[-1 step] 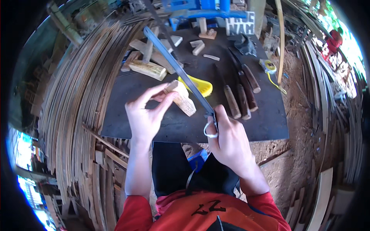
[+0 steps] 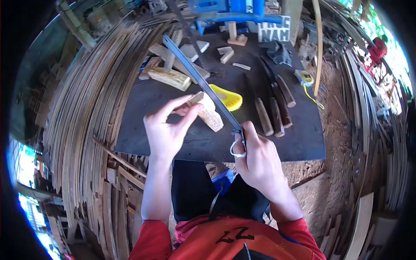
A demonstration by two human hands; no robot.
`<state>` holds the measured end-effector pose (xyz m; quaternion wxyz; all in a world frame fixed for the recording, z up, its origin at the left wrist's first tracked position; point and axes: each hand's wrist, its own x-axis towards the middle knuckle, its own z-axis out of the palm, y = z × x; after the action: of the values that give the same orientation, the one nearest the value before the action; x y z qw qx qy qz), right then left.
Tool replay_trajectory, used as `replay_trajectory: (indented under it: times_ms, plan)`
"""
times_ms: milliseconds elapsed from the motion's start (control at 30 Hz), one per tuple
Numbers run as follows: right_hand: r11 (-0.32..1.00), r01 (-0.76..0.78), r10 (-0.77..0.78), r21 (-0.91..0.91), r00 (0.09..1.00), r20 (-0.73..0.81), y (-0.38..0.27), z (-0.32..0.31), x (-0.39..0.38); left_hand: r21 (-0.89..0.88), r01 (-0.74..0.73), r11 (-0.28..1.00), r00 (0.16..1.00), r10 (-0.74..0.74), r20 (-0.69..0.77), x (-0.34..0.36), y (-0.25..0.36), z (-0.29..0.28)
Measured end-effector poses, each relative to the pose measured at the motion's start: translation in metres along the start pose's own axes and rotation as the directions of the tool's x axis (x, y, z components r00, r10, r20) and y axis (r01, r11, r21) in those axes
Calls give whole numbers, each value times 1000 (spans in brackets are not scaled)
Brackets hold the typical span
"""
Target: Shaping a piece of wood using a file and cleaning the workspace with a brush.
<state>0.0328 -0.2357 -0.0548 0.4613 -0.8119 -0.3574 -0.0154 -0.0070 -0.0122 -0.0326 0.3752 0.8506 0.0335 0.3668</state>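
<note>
My left hand (image 2: 167, 125) pinches a small pale wooden block (image 2: 210, 115) between thumb and fingers, above the dark tabletop. The block is cut in steps, with rough grain on its near end. My right hand (image 2: 260, 158) is wrapped round the handle end of a hacksaw (image 2: 197, 78), whose long blue-grey bar slants away to the upper left. A white loop (image 2: 236, 149) hangs at its handle. The bar passes just right of the block; whether they touch I cannot tell. Partly behind the bar lies a yellow brush-like piece (image 2: 229, 99).
Chisel-like tools with wooden handles (image 2: 263, 117) lie on the right of the dark table (image 2: 143, 134), near a tape measure (image 2: 304, 78). Wood offcuts (image 2: 169, 79) sit at the back left. Stacked wooden strips (image 2: 82, 108) flank the table. A blue stand (image 2: 242, 17) rises behind it.
The whole view has shifted slightly, so the table's things appear a little lower and to the right. Both hands keep their grips, with the block and hacksaw almost unmoved between them.
</note>
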Motion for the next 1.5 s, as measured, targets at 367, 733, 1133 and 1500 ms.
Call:
replay_trajectory:
  times_ms: [367, 733, 1133, 1500]
  plan:
    - [988, -5, 5, -152, 1000, -1, -12, 7, -9, 13, -125, 992, 989, 126, -76, 9, -20, -2]
    - [976, 57, -48, -210, 998, 48, -13, 31, 28, 49, -42, 998, 988, 49, -149, -5, -62, -43]
    - [923, 128, -125, -363, 992, 30, 15, 22, 76, 140, 405, 904, 912, -411, 14, 50, -171, -98]
    - [881, 242, -209, -408, 970, 123, 30, 70, 68, 568, 89, 818, 982, -166, 85, 5, -194, -80]
